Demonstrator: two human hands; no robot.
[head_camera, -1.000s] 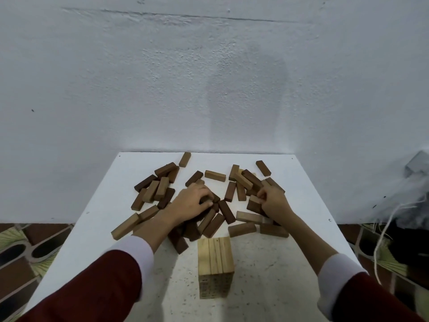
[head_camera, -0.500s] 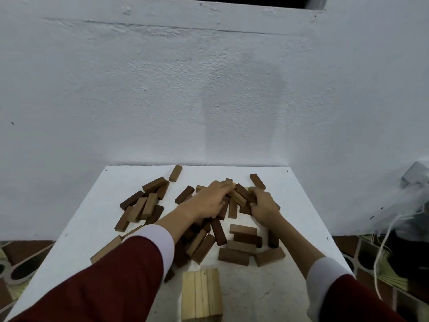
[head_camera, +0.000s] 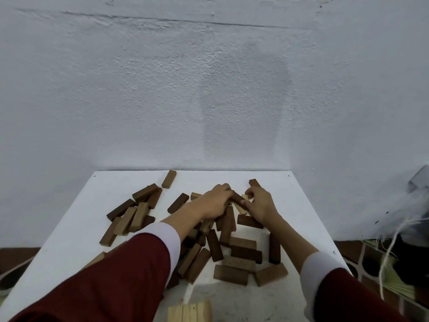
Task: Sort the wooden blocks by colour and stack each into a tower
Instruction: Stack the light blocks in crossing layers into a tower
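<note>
White wall [head_camera: 209, 89] stands behind a white table [head_camera: 76, 228]. Brown blocks [head_camera: 232, 259] lie in a messy pile mid-table. Both hands reach to the pile's far side. Left hand [head_camera: 214, 203] and right hand [head_camera: 260, 205] each curl around 1 dark block [head_camera: 238, 200] between them. Pale tower [head_camera: 190, 312] stands near the pile, at the table's front edge.

Blocks [head_camera: 214, 245] mid-table; bare edges (L/R).
</note>
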